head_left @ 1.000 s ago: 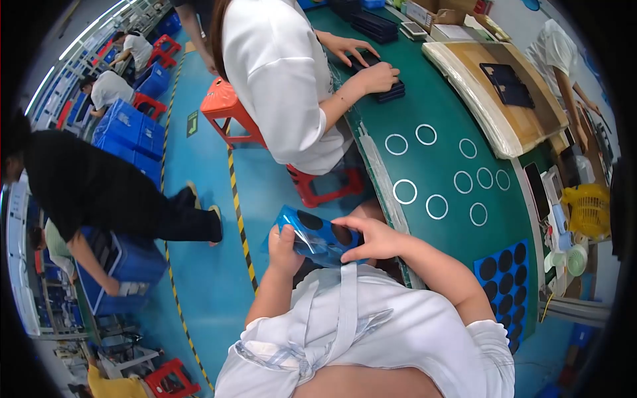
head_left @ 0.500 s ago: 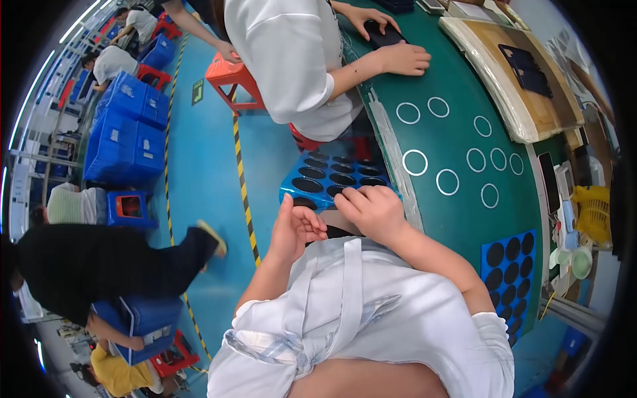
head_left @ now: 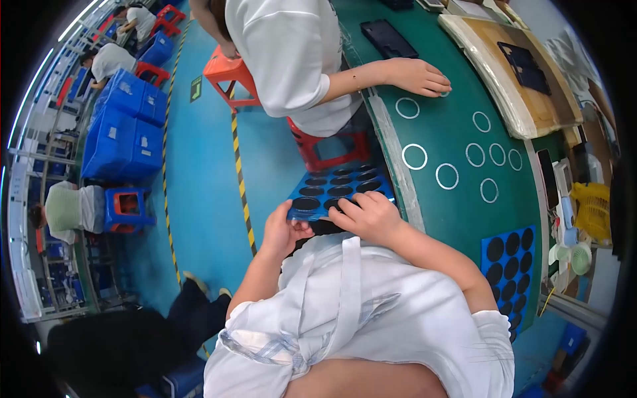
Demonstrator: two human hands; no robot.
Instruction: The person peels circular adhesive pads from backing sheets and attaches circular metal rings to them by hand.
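Note:
A blue sheet (head_left: 326,193) carrying rows of black discs lies tilted in front of my body, beside the table's edge. My left hand (head_left: 284,231) is closed on its near left corner, thumb on top and fingers below. At the near edge, my right hand (head_left: 373,217) bends over the sheet with its fingertips pinched by a black disc (head_left: 340,192). Whether those fingertips hold the disc's edge or only the sheet is hidden. Another black disc (head_left: 306,203) shows fully between my hands.
Several white rings (head_left: 447,176) lie on the green table (head_left: 458,219). A second blue disc sheet (head_left: 502,266) rests at its near right. Ahead, a co-worker's hand (head_left: 421,77) touches a ring near a dark tray-like part (head_left: 389,40). A red stool (head_left: 332,149) stands beyond my sheet.
My left hand has moved up onto the sheet's corner and closed there. The co-worker's hand has gone from the dark part to a ring. A passing person at left has moved nearer the bottom.

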